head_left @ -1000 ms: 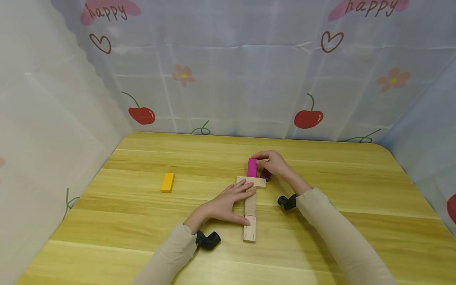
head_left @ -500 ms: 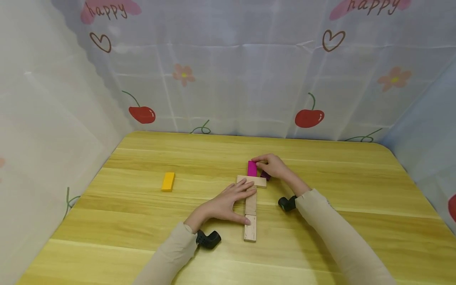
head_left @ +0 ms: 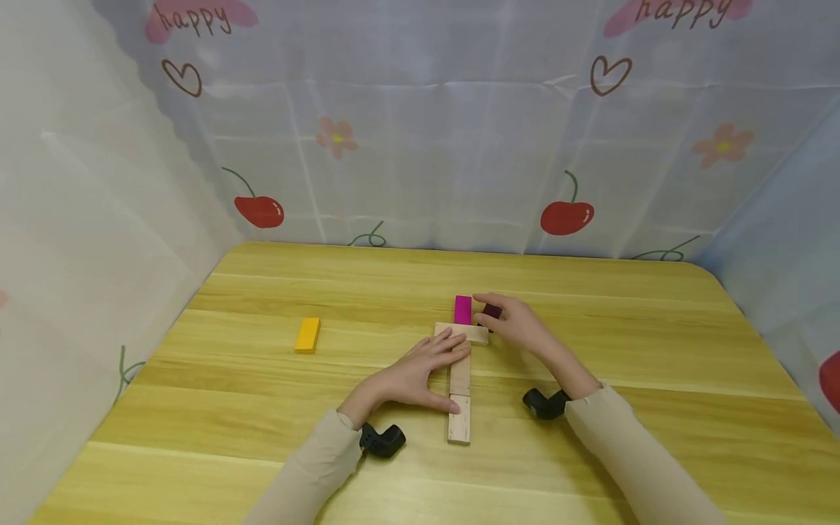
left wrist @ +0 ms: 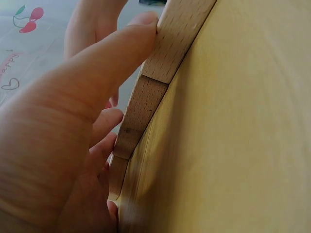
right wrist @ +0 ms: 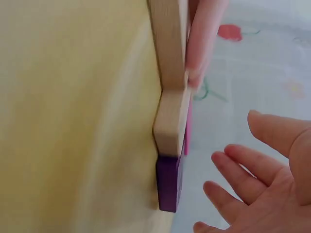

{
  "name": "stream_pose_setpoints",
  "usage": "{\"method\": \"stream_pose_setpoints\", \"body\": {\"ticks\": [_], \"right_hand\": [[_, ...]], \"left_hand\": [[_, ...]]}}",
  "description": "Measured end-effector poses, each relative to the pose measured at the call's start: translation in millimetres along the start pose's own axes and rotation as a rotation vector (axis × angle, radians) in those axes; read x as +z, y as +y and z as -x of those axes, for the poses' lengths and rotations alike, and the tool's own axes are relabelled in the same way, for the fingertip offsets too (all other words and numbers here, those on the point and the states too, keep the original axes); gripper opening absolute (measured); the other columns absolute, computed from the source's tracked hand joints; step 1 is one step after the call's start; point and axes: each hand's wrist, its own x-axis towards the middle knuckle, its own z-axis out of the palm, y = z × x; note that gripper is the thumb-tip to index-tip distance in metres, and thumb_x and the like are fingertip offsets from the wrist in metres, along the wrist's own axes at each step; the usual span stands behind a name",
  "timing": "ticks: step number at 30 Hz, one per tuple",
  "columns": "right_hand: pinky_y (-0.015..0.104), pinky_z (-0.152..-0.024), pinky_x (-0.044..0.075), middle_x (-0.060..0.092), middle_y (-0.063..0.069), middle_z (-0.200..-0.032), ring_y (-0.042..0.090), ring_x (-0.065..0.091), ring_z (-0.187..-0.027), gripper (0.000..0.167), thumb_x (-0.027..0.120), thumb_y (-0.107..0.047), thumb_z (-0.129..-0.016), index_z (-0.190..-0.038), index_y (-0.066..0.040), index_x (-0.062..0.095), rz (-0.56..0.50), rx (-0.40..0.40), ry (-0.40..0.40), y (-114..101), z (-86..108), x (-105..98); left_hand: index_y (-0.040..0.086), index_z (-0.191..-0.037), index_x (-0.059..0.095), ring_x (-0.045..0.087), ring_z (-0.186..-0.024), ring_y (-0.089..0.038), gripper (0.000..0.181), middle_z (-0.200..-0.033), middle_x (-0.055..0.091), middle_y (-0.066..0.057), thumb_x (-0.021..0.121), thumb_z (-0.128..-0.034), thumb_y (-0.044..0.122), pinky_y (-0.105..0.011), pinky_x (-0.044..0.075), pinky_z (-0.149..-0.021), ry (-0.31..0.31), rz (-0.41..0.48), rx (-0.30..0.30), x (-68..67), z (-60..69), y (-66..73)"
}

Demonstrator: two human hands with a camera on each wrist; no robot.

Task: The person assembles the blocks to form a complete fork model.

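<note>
My left hand (head_left: 413,375) lies spread over a row of plain wooden blocks, its fingertips on the crosswise block (head_left: 479,335). Its thumb touches the nearest lengthwise block (head_left: 459,432); another lengthwise block (head_left: 461,375) sits between them. A magenta block (head_left: 463,310) stretches away behind the crosswise one. To its right is a dark purple block (head_left: 491,312), partly hidden by my right hand (head_left: 515,323). In the right wrist view, that hand's fingers are parted and hold nothing, apart from the purple block (right wrist: 167,184), which stands by the end of the crosswise block.
A yellow block (head_left: 308,335) lies by itself on the left of the wooden table (head_left: 216,408). Patterned curtains (head_left: 420,146) hang behind the table and at its sides. A black device (head_left: 545,403) sits at each wrist.
My right hand has let go of the magenta block and drawn back to the right, over the purple block. The left hand keeps its place on the wooden blocks.
</note>
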Motion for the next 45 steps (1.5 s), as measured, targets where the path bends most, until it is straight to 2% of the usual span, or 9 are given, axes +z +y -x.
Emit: {"method": "stream_pose_setpoints", "body": {"ticks": [6,14,20,26,29,32,37,41,45], "right_hand": [[0.055,-0.096,0.035,0.056,0.018,-0.125,0.037,0.045,-0.12,0.038,0.061,-0.013,-0.092,-0.127,0.001,0.057,-0.052,-0.033,0.056,-5.7,42.1,13.9],[0.05,-0.096,0.038,0.055,0.013,-0.127,0.032,0.049,-0.118,0.044,0.068,-0.007,-0.086,-0.128,-0.001,0.056,-0.027,-0.154,0.018,-17.0,81.7,35.4],[0.046,-0.098,0.037,0.049,0.011,-0.134,0.029,0.044,-0.124,0.05,0.07,-0.019,-0.086,-0.131,-0.004,0.054,0.034,-0.206,-0.071,-21.6,93.7,47.9],[0.045,-0.098,0.037,0.048,0.011,-0.135,0.029,0.042,-0.125,0.048,0.071,-0.02,-0.085,-0.128,-0.005,0.058,0.078,-0.217,-0.074,-21.6,96.9,53.7],[0.043,-0.097,0.039,0.048,0.009,-0.135,0.027,0.044,-0.124,0.047,0.072,-0.02,-0.085,-0.128,-0.006,0.059,0.074,-0.212,-0.069,-21.4,96.5,54.9],[0.042,-0.097,0.039,0.047,0.007,-0.137,0.025,0.044,-0.124,0.047,0.072,-0.019,-0.084,-0.128,-0.007,0.059,0.061,-0.202,-0.069,-21.0,96.5,55.8],[0.042,-0.097,0.039,0.046,0.007,-0.138,0.026,0.043,-0.124,0.046,0.072,-0.018,-0.084,-0.127,-0.007,0.059,0.052,-0.196,-0.067,-21.3,97.8,56.4],[0.04,-0.097,0.039,0.046,0.005,-0.138,0.024,0.043,-0.125,0.047,0.072,-0.018,-0.084,-0.127,-0.008,0.059,0.058,-0.184,-0.068,-21.8,98.0,56.3],[0.039,-0.097,0.039,0.046,0.004,-0.138,0.023,0.043,-0.125,0.046,0.073,-0.019,-0.084,-0.127,-0.009,0.059,0.064,-0.177,-0.069,-22.2,97.4,56.0]], "left_hand": [[0.013,-0.149,0.026,-0.007,-0.139,-0.014,0.09,-0.155,0.009,0.0,0.072,-0.0798,0.046,-0.044,-0.001,-0.11,-0.007,0.009,-0.019,0.4,0.2,0.8],[0.011,-0.149,0.025,-0.006,-0.14,-0.018,0.09,-0.155,0.01,-0.002,0.072,-0.0798,0.045,-0.046,0.0,-0.11,0.008,0.01,0.0,0.0,0.4,1.9],[0.011,-0.149,0.026,-0.006,-0.14,-0.017,0.089,-0.155,0.01,-0.002,0.072,-0.0799,0.045,-0.045,0.0,-0.11,0.007,0.018,0.005,0.8,0.1,-0.6],[0.012,-0.149,0.026,-0.006,-0.14,-0.016,0.087,-0.155,0.009,-0.002,0.07,-0.0819,0.044,-0.046,0.0,-0.11,0.013,0.028,0.008,2.1,-0.4,-0.7],[0.011,-0.149,0.025,-0.004,-0.14,-0.017,0.086,-0.156,0.007,-0.003,0.069,-0.0833,0.043,-0.047,0.004,-0.11,0.031,0.071,0.003,-0.6,0.9,-0.1],[0.013,-0.15,0.024,0.0,-0.14,-0.017,0.084,-0.156,0.004,-0.002,0.07,-0.0841,0.039,-0.048,0.011,-0.109,0.066,0.144,-0.032,-11.1,5.6,1.3],[0.014,-0.149,0.029,0.006,-0.14,-0.02,0.08,-0.155,0.01,-0.003,0.072,-0.0841,0.032,-0.053,0.019,-0.106,0.156,0.177,-0.115,-49.9,31.4,-7.0],[0.008,-0.147,0.031,0.01,-0.139,-0.029,0.079,-0.154,0.015,-0.01,0.073,-0.0832,0.029,-0.056,0.022,-0.104,0.204,0.173,-0.229,-83.4,73.7,-26.5],[0.001,-0.145,0.032,0.014,-0.136,-0.039,0.08,-0.152,0.016,-0.018,0.073,-0.0828,0.031,-0.058,0.021,-0.102,0.22,0.128,-0.356,-103.2,115.8,-51.2]]}}
